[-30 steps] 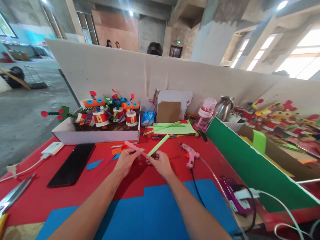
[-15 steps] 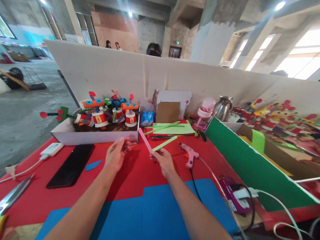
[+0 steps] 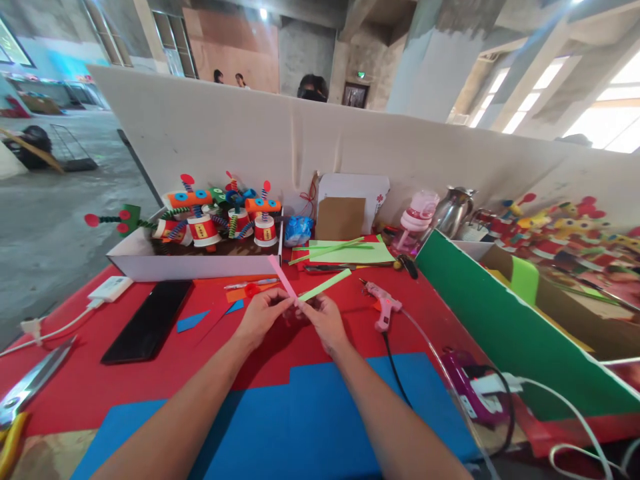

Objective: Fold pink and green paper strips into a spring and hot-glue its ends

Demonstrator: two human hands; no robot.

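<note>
A pink paper strip and a light green paper strip meet at their lower ends in a V shape. My left hand pinches that joined corner from the left, thumb and fingers closed. From the other side my right hand pinches the same corner, its thumb tip touching or nearly touching the left one. Both hands are above the red table covering. To the right of my right hand lies a pink glue gun. Left of my left hand are blue paper scraps.
A white box of paper-cup figures stands at the back left. Green paper sheets lie at the back middle. A green-sided box borders the right. A black phone and scissors lie left; blue sheets lie in front.
My left hand has moved right and closed on the corner where the strips meet. My right hand still holds them, shifted slightly left. The view has shifted a little.
</note>
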